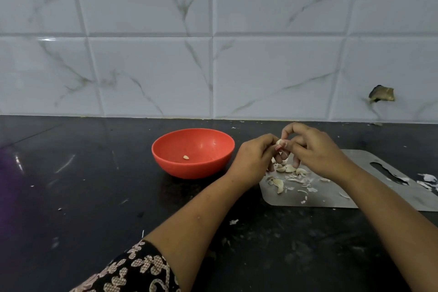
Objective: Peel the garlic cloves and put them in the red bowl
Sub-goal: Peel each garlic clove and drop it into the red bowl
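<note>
A red bowl [193, 152] stands on the black counter, with one peeled clove [186, 157] lying inside it. Just right of the bowl, my left hand [254, 157] and my right hand [312, 149] meet above a steel cutting board [331, 193]. Both pinch one garlic clove [280, 142] between their fingertips. Under the hands, several unpeeled cloves [279, 184] and scraps of papery skin [299, 179] lie on the left part of the board.
The board has a handle slot [386, 173] at its right end, with more skin scraps [426, 180] beside it. Small flakes dot the black counter [94, 185]. A tiled wall [213, 54] rises close behind, with a broken patch [381, 93] at right.
</note>
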`<action>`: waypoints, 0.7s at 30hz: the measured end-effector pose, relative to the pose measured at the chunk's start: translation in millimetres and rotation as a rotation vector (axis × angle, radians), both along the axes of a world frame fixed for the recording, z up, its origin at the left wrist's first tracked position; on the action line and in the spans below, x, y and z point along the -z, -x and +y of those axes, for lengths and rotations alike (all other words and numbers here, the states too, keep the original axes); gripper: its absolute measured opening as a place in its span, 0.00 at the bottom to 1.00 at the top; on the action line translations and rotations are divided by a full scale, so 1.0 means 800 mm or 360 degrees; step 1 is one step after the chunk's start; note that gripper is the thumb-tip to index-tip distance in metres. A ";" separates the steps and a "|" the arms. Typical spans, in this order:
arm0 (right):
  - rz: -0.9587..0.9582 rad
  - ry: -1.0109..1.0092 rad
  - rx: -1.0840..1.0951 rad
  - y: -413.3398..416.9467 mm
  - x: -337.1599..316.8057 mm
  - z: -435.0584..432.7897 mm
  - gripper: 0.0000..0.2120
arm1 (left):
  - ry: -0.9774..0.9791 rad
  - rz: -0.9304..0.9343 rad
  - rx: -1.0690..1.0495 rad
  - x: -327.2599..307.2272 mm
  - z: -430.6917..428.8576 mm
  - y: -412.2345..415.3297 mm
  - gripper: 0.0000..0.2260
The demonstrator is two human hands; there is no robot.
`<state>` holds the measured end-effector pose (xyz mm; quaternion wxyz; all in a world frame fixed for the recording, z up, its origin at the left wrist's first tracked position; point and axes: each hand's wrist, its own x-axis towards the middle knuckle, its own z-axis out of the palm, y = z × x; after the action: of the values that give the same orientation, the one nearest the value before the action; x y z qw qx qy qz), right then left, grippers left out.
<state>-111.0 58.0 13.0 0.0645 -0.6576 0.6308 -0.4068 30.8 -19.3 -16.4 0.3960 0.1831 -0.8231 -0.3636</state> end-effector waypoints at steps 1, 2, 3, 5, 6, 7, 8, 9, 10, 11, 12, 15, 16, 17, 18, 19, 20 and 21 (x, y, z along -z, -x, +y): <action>-0.0023 -0.0053 -0.0048 0.003 0.000 0.000 0.04 | 0.0025 -0.0018 0.0004 0.000 0.000 0.000 0.08; -0.0048 -0.0100 -0.0096 0.005 0.000 0.000 0.03 | 0.0048 -0.0037 0.0010 0.000 0.000 -0.001 0.08; -0.0062 -0.0133 -0.0132 0.008 0.000 0.000 0.03 | 0.0068 -0.0053 0.0016 -0.001 0.001 -0.001 0.08; -0.0063 -0.0161 -0.0167 0.011 0.000 -0.001 0.03 | 0.0090 -0.0063 0.0022 -0.001 0.001 -0.001 0.07; -0.0076 -0.0161 -0.0180 0.012 0.001 -0.002 0.03 | 0.0095 -0.0059 0.0026 -0.001 0.001 -0.001 0.07; -0.0099 -0.0161 -0.0197 0.012 0.001 -0.003 0.04 | 0.0100 -0.0054 0.0028 -0.001 0.001 -0.001 0.07; -0.0124 -0.0165 -0.0214 0.013 0.002 -0.003 0.04 | 0.0105 -0.0053 0.0030 -0.001 0.001 -0.001 0.07; -0.0148 -0.0175 -0.0235 0.013 0.002 -0.004 0.04 | 0.0106 -0.0056 0.0029 -0.001 0.001 -0.001 0.07; -0.0171 -0.0187 -0.0254 0.013 0.003 -0.004 0.04 | 0.0100 -0.0057 0.0028 -0.001 0.001 -0.001 0.07; -0.0196 -0.0198 -0.0271 0.013 0.003 -0.004 0.04 | 0.0087 -0.0053 0.0027 -0.001 0.002 0.000 0.08; -0.0220 -0.0205 -0.0283 0.012 0.003 -0.004 0.05 | 0.0069 -0.0046 0.0025 -0.001 0.002 0.000 0.08; -0.0235 -0.0186 -0.0296 0.009 0.004 -0.005 0.06 | 0.0040 0.0011 -0.0016 0.000 0.003 0.003 0.08; -0.0214 -0.0162 -0.0289 0.007 0.005 -0.005 0.07 | 0.0028 0.0036 -0.0034 0.001 0.003 0.003 0.08; -0.0179 -0.0130 -0.0272 0.005 0.005 -0.006 0.07 | 0.0000 0.0061 -0.0046 0.000 0.004 0.004 0.08; -0.0137 -0.0096 -0.0246 0.003 0.006 -0.007 0.08 | -0.0047 0.0084 -0.0049 0.000 0.004 0.004 0.08; -0.0097 -0.0072 -0.0221 0.001 0.006 -0.007 0.08 | -0.0105 0.0108 -0.0048 0.000 0.005 0.005 0.08; -0.0066 -0.0058 -0.0203 0.000 0.005 -0.007 0.08 | -0.0165 0.0127 -0.0047 -0.001 0.006 0.005 0.08; -0.0048 -0.0056 -0.0197 -0.001 0.004 -0.006 0.08 | -0.0220 0.0139 -0.0047 -0.001 0.006 0.005 0.08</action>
<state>-110.3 53.3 10.1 0.1107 -0.6879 0.5949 -0.4008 26.5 -14.7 -15.6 0.4232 0.2060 -0.7752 -0.4213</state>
